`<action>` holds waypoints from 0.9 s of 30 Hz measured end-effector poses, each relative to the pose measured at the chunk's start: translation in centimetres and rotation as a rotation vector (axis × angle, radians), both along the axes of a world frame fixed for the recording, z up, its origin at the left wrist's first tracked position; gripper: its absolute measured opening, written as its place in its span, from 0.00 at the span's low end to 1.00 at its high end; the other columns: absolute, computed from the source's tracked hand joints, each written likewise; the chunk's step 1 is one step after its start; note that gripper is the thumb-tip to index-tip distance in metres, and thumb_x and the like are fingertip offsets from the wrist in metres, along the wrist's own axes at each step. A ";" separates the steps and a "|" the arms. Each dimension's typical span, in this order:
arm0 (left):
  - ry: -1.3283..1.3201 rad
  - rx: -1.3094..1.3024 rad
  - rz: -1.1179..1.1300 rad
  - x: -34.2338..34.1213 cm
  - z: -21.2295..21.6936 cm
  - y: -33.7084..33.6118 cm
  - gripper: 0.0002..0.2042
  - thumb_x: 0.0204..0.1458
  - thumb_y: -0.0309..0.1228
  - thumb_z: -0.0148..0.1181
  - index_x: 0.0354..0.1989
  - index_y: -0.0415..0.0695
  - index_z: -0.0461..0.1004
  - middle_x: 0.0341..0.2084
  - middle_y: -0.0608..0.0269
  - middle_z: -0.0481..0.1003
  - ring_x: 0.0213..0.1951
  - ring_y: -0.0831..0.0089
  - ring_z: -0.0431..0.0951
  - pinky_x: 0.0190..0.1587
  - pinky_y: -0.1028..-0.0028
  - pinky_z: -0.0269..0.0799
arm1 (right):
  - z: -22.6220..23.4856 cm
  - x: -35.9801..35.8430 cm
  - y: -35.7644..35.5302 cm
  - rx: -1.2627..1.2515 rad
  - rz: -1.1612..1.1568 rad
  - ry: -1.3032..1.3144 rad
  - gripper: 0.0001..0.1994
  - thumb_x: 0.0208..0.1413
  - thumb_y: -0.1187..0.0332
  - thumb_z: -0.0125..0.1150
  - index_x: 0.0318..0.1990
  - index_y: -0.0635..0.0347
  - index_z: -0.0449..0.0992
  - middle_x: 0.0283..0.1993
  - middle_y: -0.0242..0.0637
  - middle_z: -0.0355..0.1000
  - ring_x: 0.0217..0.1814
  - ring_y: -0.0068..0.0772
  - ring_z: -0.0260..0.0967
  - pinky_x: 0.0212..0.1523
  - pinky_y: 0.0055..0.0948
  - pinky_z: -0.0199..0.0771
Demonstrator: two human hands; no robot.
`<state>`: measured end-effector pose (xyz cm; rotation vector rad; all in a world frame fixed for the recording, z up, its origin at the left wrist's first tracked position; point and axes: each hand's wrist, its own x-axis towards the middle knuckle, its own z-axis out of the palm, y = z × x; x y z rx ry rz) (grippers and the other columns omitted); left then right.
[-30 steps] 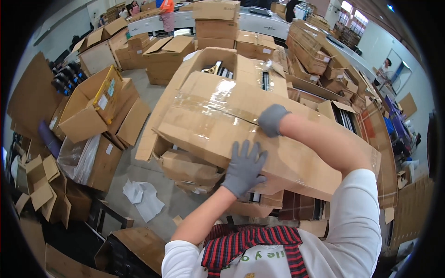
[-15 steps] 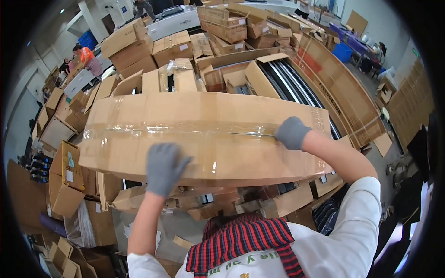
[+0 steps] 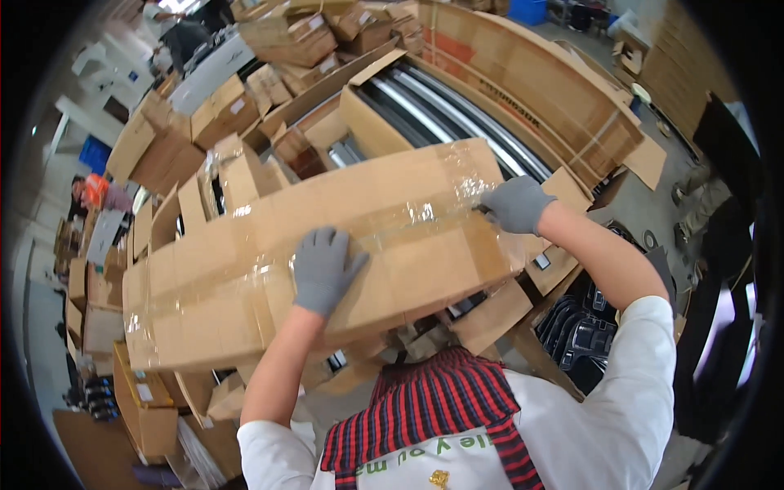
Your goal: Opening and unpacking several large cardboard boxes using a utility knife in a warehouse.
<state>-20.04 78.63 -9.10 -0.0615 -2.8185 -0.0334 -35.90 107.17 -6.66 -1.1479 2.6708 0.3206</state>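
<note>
A long brown cardboard box (image 3: 384,282), sealed along its middle with clear tape, lies slanted across the view in front of me. Gloved in grey, my left hand (image 3: 324,271) rests on the top with its fingers stretched out and thumb apart. My right hand (image 3: 518,206), in a matching glove, is closed at the taped right end of the box. Something small and dark shows at its fingertips, too little to name; the rest of what it holds is hidden.
Behind lies an open long carton (image 3: 523,94) beside black and silver bars (image 3: 433,106). Stacked boxes (image 3: 220,110) stand back left. Black plastic parts (image 3: 576,335) fill a carton at right. A person in an orange vest (image 3: 96,192) is far left.
The view has turned, and the box now slants up to the right. My right hand has moved to its taped end; the thin metallic strip seen at that hand no longer shows.
</note>
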 end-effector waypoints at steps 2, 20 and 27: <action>-0.060 -0.025 -0.088 -0.2 0.0 1.9 0.17 0.41 0.43 0.60 0.33 0.43 0.69 0.35 0.55 0.68 0.39 0.57 0.67 0.43 0.63 0.62 | 0.4 -0.8 1.2 -0.010 0.052 -0.168 0.12 0.51 0.61 0.52 0.39 0.54 0.75 0.33 0.39 0.74 0.30 0.34 0.73 0.30 0.32 0.71; -0.622 0.156 0.205 -4.8 1.8 9.5 0.26 0.44 0.49 0.55 0.46 0.43 0.68 0.32 0.54 0.76 0.37 0.55 0.75 0.41 0.61 0.68 | -12.8 0.3 2.2 -2.092 -1.024 -0.928 0.16 0.52 0.61 0.54 0.41 0.66 0.73 0.33 0.31 0.69 0.36 0.20 0.62 0.38 0.21 0.63; -0.448 0.114 0.155 -3.6 1.2 9.3 0.23 0.46 0.44 0.55 0.47 0.42 0.67 0.32 0.51 0.74 0.36 0.55 0.74 0.41 0.62 0.68 | -11.3 -1.9 5.3 -1.616 -0.759 -0.897 0.14 0.53 0.60 0.52 0.35 0.64 0.74 0.24 0.29 0.67 0.21 0.19 0.60 0.21 0.20 0.63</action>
